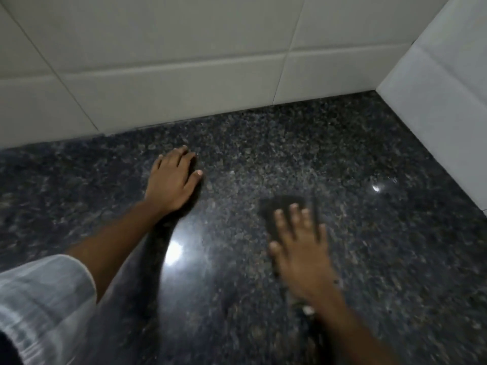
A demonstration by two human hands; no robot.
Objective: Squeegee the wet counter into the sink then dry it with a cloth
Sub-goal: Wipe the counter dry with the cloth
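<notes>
Left hand [174,180] is lying flat on the desk [263,159], palm down, fingers spread and pointing to 1 o'clock, gripping nothing. Its grey sleeve [39,299] is showing at 8 o'clock in frame.

Right hand [300,248] is sitting at 4 o'clock from the left one, well apart, also palm down with fingers [293,209] splayed toward 12. It is pressing flat on a dark cloth [279,204]; nothing is curled around it, so this is pressure, not a grasp. Cloth is sticking out past the fingertips toward 12 and hard to separate from the stone; its edges are blurred. Cannot tell how far it runs under the palm.

Desk is dark speckled granite, glossy, with light glare sitting at 6 o'clock from the left hand and a smaller glint at 2 o'clock from the right. White tiles [158,61] are running along the back edge, meeting a side wall [448,101] at the 1 o'clock corner.
</notes>
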